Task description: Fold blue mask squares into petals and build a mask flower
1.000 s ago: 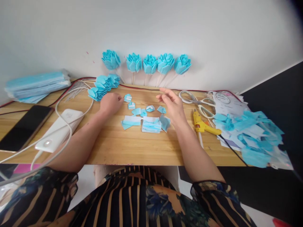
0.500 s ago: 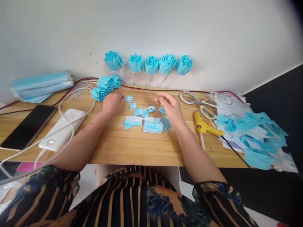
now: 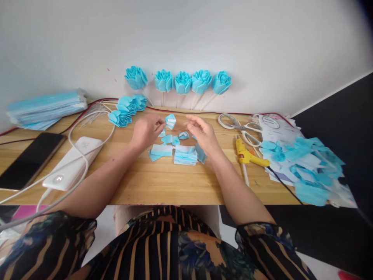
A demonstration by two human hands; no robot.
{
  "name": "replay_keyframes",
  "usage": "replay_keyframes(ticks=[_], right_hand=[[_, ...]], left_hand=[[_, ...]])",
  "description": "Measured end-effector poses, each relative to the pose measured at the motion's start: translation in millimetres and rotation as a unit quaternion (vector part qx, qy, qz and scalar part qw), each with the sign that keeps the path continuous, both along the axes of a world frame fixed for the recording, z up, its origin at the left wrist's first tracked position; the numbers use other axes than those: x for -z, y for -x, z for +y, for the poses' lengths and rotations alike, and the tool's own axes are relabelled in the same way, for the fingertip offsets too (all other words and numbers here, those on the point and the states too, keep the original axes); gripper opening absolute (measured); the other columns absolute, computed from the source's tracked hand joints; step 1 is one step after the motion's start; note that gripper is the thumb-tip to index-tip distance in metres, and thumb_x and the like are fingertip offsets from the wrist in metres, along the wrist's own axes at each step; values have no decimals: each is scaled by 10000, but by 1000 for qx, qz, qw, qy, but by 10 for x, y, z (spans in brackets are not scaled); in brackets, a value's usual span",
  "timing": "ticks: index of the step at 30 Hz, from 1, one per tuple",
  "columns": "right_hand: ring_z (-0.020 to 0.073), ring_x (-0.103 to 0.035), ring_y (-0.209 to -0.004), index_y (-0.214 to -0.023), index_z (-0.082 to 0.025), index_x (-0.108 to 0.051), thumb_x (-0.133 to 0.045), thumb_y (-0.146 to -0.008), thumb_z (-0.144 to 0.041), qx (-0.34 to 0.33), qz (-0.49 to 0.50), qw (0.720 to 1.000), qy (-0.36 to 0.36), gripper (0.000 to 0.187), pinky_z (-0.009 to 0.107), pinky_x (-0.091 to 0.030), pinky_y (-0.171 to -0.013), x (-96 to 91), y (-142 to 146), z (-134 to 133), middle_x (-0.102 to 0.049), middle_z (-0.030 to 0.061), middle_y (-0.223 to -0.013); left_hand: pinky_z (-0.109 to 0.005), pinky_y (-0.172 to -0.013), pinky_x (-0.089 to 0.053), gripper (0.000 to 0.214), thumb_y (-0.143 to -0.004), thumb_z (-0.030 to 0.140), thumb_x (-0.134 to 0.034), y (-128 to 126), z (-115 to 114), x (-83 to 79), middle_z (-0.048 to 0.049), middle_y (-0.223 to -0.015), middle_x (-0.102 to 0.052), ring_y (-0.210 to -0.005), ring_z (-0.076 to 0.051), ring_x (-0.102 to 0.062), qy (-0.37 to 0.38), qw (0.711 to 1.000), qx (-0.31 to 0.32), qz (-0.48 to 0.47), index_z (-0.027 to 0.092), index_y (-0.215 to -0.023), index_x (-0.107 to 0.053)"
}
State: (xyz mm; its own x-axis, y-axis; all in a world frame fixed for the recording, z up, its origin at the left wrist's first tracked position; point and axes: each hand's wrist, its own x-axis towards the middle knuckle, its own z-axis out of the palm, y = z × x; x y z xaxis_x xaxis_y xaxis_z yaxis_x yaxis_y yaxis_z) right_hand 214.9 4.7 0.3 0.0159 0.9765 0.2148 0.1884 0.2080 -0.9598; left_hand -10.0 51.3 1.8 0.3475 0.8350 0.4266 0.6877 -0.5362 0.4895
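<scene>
My left hand [image 3: 148,130] pinches a small folded blue petal [image 3: 170,121] with white strips between thumb and fingertips, raised above the table. Just to the right, my right hand [image 3: 202,131] is open, its fingers loosely bent and apart with nothing visible in them. Below the hands lie several more folded blue pieces [image 3: 167,139]. Nearer to me sit a stack of blue-and-white fabric strips [image 3: 185,155] and a flatter strip [image 3: 162,150]. A darker blue piece [image 3: 200,153] is partly covered by my right hand.
Several blue fabric flowers [image 3: 183,82] on sticks lean against the wall; others [image 3: 120,118] lie at left. Scissors [image 3: 247,126], a tape roll [image 3: 227,121], a yellow glue gun [image 3: 244,151] and blue scraps [image 3: 316,171] are at right. A phone [image 3: 30,159] and power bank [image 3: 72,163] are at left.
My left hand has moved right and lifted a folded blue petal off the table. My right hand stays near the same place. The view has shifted slightly.
</scene>
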Motion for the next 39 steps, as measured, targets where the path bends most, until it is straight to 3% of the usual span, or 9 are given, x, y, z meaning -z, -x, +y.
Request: replay_keyframes(ticks=[4, 7, 13, 19, 24, 26, 29, 36, 39], right_hand=[[193, -689, -987, -1323, -276, -598, -677, -847, -388, -70, 48, 996, 22, 496, 367, -566, -905, -3, 73, -23, -739, 35, -1098], [181, -685, -937, -1307, -257, -601, -688, -821, -341, -67, 62, 995, 31, 501, 365, -564, -909, 15, 103, -20, -734, 22, -1017], [175, -650, -876, -1273, -239, -619, -657, -810, -305, -42, 33, 998, 31, 470, 344, -558, -828, 66, 101, 21, -687, 17, -932], [169, -643, -836, -1287, -222, -619, -582, -833, -197, -26, -97, 995, -24, 456, 337, -556, -819, 22, 134, 320, -683, 16, -929], [231, -664, -1049, -1314, -202, -619, -514, -802, -24, 47, -309, 942, -124, 552, 406, -520, -999, 52, 345, 630, -701, 87, -1141], [263, -648, -1166, -1377, -186, -589, -548, -795, -23, -9, -351, 929, -118, 606, 425, -503, -1045, 100, 425, 666, -679, 124, -1279], [261, -662, -1194, -1441, -207, -540, -595, -810, -79, -91, -332, 936, -74, 646, 435, -508, -1056, 143, 447, 648, -692, 106, -1321], [207, -701, -1044, -1315, -237, -615, -636, -787, -134, -62, -221, 972, -53, 539, 404, -524, -1011, 104, 306, 671, -754, 43, -1098], [180, -695, -953, -1333, -235, -595, -635, -797, -167, -55, -165, 984, -38, 541, 365, -545, -944, 97, 288, 703, -738, 32, -1034]], left_hand=[[-323, -777, -446, 150, -881, 243, -579, -118, -183, -38, -74, -853, -756, -806, -215, -652, -6, 996, 71, -48, 188, -820, -704], [-330, -786, -446, 121, -870, 237, -612, -157, -236, -18, -72, -844, -754, -799, -215, -648, 5, 994, 91, -57, 194, -809, -707], [-287, -698, -443, 145, -871, 326, -666, -104, -133, 37, -45, -816, -735, -739, -174, -629, 59, 984, 51, -163, 191, -894, -711], [-216, -555, -411, 104, -845, 210, -581, 11, 113, 69, 9, -696, -650, -565, -99, -541, 147, 912, -24, -382, 171, -922, -638], [-202, -502, -373, 175, -799, 127, -551, 51, 214, 122, 49, -636, -597, -500, -79, -484, 155, 886, -71, -431, 181, -955, -608], [-208, -507, -374, 202, -788, 105, -538, 55, 227, 146, 51, -639, -596, -503, -81, -483, 158, 885, -77, -431, 181, -962, -605], [-221, -519, -375, 225, -785, 92, -529, 59, 238, 184, 45, -649, -601, -517, -89, -485, 158, 893, -72, -415, 174, -975, -617], [-238, -592, -415, 246, -802, 160, -566, 65, 249, 266, 24, -682, -633, -587, -113, -522, 139, 931, -52, -334, 151, -1019, -682], [-259, -696, -470, 251, -831, 261, -622, 63, 224, 239, -31, -847, -725, -745, -148, -620, 126, 950, -15, -284, 143, -1028, -725]])
